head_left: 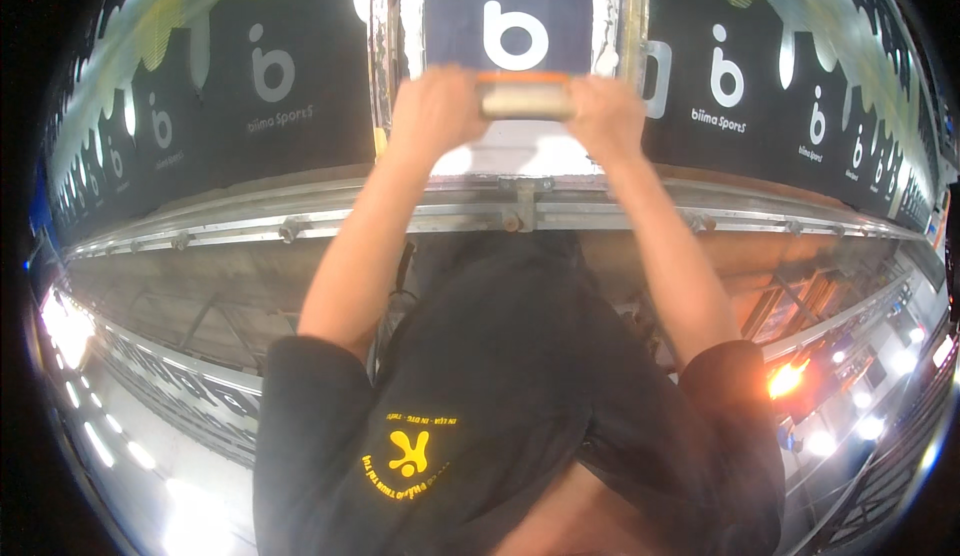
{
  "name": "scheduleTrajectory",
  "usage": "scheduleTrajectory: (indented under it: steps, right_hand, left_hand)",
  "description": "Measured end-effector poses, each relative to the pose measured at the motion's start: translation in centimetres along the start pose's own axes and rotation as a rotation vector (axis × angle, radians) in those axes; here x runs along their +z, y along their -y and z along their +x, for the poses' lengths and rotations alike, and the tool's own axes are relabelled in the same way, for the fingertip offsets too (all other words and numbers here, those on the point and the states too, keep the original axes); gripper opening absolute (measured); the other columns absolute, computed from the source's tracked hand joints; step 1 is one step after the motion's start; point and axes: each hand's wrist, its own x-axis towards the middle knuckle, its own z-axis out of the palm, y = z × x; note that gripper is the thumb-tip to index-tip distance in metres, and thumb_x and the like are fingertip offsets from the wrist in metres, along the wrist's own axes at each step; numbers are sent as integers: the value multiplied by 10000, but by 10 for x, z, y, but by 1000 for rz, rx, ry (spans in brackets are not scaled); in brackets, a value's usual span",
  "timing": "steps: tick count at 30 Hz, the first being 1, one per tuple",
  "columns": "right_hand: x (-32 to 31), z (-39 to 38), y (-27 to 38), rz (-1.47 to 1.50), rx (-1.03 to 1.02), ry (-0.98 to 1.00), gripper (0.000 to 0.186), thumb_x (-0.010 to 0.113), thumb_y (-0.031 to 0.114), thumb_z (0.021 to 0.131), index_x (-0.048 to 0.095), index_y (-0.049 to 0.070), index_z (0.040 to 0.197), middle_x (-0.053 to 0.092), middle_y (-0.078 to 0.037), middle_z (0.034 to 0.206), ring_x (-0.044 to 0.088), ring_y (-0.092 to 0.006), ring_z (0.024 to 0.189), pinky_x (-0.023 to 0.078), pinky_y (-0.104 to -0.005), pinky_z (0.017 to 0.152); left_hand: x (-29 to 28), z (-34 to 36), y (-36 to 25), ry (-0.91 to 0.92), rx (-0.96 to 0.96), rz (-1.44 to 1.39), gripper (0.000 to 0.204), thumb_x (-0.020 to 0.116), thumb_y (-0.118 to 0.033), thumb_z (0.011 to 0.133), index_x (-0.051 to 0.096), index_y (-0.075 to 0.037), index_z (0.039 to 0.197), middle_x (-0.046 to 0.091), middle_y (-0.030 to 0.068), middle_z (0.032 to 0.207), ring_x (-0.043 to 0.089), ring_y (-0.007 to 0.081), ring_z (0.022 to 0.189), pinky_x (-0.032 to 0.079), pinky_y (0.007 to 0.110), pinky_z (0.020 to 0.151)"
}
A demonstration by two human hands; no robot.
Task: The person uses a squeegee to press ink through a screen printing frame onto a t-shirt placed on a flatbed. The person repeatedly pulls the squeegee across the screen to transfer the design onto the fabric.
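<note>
A squeegee [525, 101] with a pale handle and an orange blade lies across a printing screen [450, 6], which has a dark middle, a white logo and white-smeared edges. My left hand [437, 108] grips the squeegee's left end, and my right hand [605, 116] grips its right end; both are slightly blurred. Below the squeegee is a white area [515, 156] on the screen. A narrow metal side bar [633, 6] runs along the screen's right edge.
Dark panels with repeated white logos extend to the left [210, 86] and right [750, 76] of the screen. A long metal rail [330, 224] with clamps runs across in front of me. Lit lamps [820, 441] show along the lower sides.
</note>
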Motion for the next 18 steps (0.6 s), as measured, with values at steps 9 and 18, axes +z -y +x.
scheduleTrajectory:
  steps: [9,18]
  right_hand:
    - [-44,-40,8,171,17,166,363,885,414,760,701,106,810,666,-63,792,703,-308,790,547,-466,696]
    - [-30,-8,-22,193,209,706,787,815,823,653,801,86,929,775,-161,895,754,-356,894,578,-440,773]
  left_hand:
    - [-12,-50,-32,-25,114,-53,524,819,-573,829,731,-59,781,726,119,825,737,328,859,575,475,729]
    - [-2,6,-33,377,109,-44,754,795,-773,709,817,-56,942,760,144,798,748,337,803,590,448,737]
